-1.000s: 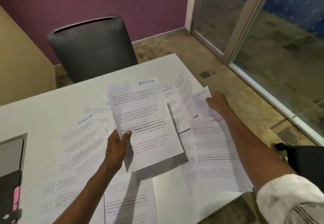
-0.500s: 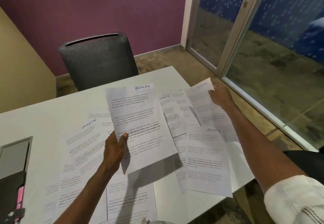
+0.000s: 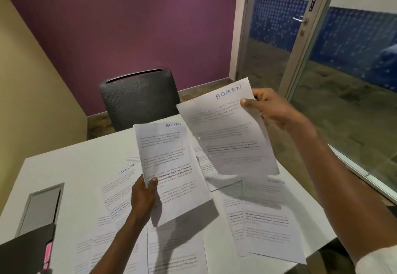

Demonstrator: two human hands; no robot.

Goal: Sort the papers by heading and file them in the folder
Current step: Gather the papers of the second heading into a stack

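My left hand (image 3: 144, 196) grips the lower left edge of a printed sheet headed ADMIN (image 3: 171, 166), held above the white table (image 3: 64, 166). My right hand (image 3: 272, 107) pinches the top right corner of a second ADMIN sheet (image 3: 227, 132), lifted in the air to the right of the first. Other sheets lie scattered on the table, among them one headed SPORTS (image 3: 120, 190) at the left and another SPORTS sheet (image 3: 268, 215) at the right. A dark folder (image 3: 23, 250) with pink tabs sits at the bottom left corner.
A grey mesh chair (image 3: 139, 97) stands behind the table's far edge. A grey rectangular panel (image 3: 40, 207) is set into the table at the left. A glass door and wall (image 3: 322, 59) run along the right, close to the table's right edge.
My right hand has picked the second ADMIN sheet up off the table and raised it toward the sheet in my left hand. The camera view has tilted upward.
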